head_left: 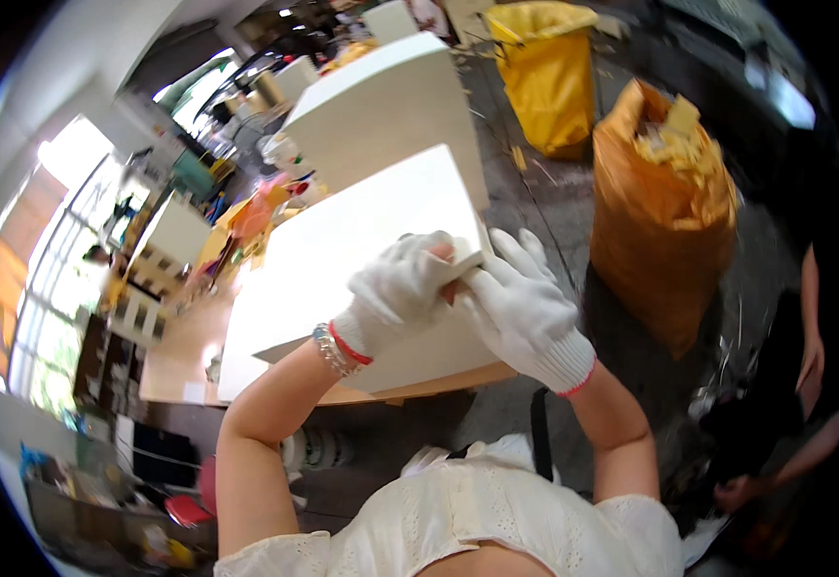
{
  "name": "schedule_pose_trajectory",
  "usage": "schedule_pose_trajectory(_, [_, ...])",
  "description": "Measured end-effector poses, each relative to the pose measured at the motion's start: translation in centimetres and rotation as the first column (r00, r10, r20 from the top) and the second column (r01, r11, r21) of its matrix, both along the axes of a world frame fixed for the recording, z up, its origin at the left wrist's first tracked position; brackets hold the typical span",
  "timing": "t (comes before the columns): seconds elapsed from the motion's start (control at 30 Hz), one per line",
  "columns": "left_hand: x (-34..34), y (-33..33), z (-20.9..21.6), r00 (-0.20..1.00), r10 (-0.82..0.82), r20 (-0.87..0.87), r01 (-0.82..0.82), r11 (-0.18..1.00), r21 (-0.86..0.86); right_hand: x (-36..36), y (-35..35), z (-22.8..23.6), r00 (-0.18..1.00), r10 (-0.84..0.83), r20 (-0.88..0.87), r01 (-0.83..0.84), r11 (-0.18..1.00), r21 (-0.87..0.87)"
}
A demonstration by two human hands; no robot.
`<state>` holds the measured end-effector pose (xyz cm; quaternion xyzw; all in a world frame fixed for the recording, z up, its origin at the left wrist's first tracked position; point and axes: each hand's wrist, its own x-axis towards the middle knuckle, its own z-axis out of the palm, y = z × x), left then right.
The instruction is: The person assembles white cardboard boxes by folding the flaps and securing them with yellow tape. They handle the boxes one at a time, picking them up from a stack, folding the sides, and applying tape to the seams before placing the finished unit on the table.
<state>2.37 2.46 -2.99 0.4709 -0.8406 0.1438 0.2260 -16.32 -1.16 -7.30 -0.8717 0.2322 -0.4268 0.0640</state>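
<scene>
At centre left, on a wooden table (181,363), a white block (328,245) is set; at its right corner, the gloved left hand (395,291) is held with fingers curled, anything pinched being unclear; alongside, the gloved right hand (527,315) is extended, fingers slightly spread.

Two white knit gloves (395,293), one white box (333,260) under them, one tabletop (184,351), one yellow bag (546,87) and one orange bag (646,240) on the right.
</scene>
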Motion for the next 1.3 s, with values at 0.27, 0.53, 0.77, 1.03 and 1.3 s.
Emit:
schedule_pose_trajectory(0.27, [0.8, -1.3, 1.1, 0.963, 0.268, 0.023, -0.265, 0.934, 0.24, 0.2, 0.0, -0.3, 0.998, -0.011, -0.064, 0.01, 1.0, -0.009])
schedule_pose_trajectory(0.53, [16.4, 5.4, 13.7, 0.511, -0.074, -0.857, -0.271, 0.932, -0.242, 1.6, 2.1, 2.1, 0.967, -0.138, -0.216, 0.106, 0.982, -0.156])
schedule_pose_trajectory(0.77, [30.8, 16.2, 15.2, 0.322, -0.369, -0.872, -0.493, 0.721, -0.487, 15.3, 10.7, 3.7, 0.956, 0.069, -0.284, -0.116, 0.982, -0.151])
schedule_pose_trajectory(1.03, [38.8, 21.9, 10.9, 0.144, -0.56, -0.816, -0.565, 0.63, -0.533, 37.6, 19.0, -1.9, 0.872, 0.392, 0.292, -0.426, 0.903, 0.059])
schedule_pose_trajectory(1.3, [34.7, 23.7, 2.9, 0.442, -0.249, -0.862, -0.704, 0.5, -0.505, 49.2, 21.2, -9.1, 0.877, 0.411, 0.248, -0.435, 0.899, 0.05])
